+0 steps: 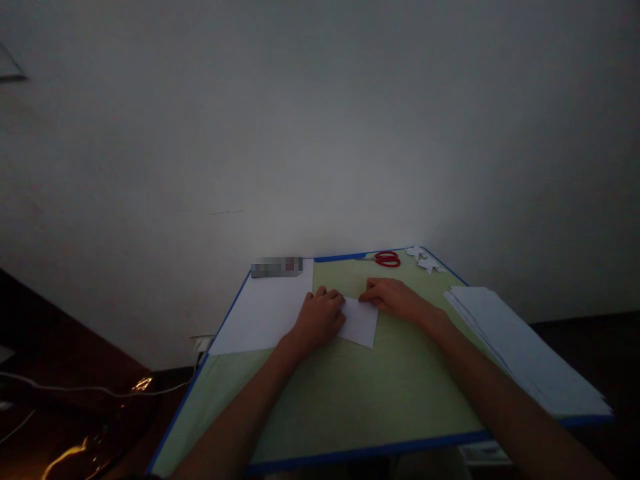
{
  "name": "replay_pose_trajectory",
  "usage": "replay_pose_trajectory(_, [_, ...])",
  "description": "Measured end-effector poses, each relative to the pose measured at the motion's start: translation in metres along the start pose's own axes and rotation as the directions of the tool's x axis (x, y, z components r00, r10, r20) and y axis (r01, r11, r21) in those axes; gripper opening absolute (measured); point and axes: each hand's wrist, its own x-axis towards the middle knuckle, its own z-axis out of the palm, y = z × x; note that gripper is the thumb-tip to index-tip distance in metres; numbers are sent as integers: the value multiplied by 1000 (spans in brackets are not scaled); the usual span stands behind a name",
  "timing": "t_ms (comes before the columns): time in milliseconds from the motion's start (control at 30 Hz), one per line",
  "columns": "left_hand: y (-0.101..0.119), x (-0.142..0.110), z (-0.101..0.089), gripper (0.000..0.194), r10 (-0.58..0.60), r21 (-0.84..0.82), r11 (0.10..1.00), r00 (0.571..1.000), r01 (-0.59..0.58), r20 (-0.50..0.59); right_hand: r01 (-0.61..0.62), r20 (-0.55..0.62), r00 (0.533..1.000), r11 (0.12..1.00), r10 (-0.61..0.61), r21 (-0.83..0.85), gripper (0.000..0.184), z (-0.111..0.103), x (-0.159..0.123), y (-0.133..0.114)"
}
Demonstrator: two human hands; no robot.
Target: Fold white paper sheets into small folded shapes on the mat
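A small white piece of paper (pixel 359 324) lies at an angle on the pale green tabletop (pixel 345 393). My left hand (pixel 323 317) rests over its left side, fingers curled and pressed down on it, hiding that edge. At the paper's upper right corner my right hand (pixel 393 297) has its fingertips pinched together on the edge. Beyond my right hand is a pair of scissors (pixel 385 259) with red handles, its blades pointing left.
A larger white sheet (pixel 265 313) covers the back left, with a blurred-out object (pixel 277 267) at its far edge. Paper scraps (pixel 425 260) lie at the back right corner. A stack of white paper (pixel 520 347) runs along the right side. The wall (pixel 320 133) stands behind the table.
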Motion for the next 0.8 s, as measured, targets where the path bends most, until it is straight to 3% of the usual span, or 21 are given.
replay_pose_trajectory(367, [1, -1, -2, 27, -15, -7, 1000, 1000, 16, 22, -62, 200, 980, 967, 11, 249, 27, -12, -20, 29])
replay_pose_trajectory(533, [5, -1, -2, 29, -24, -24, 999, 1000, 24, 0, -158, 57, 987, 979, 151, 132, 23, -7, -12, 26])
replay_pose_trajectory(800, [12, -3, -3, 35, -83, -72, 994, 996, 81, -24, -142, 13, 989, 937, 146, 318, 35, 14, -4, 9])
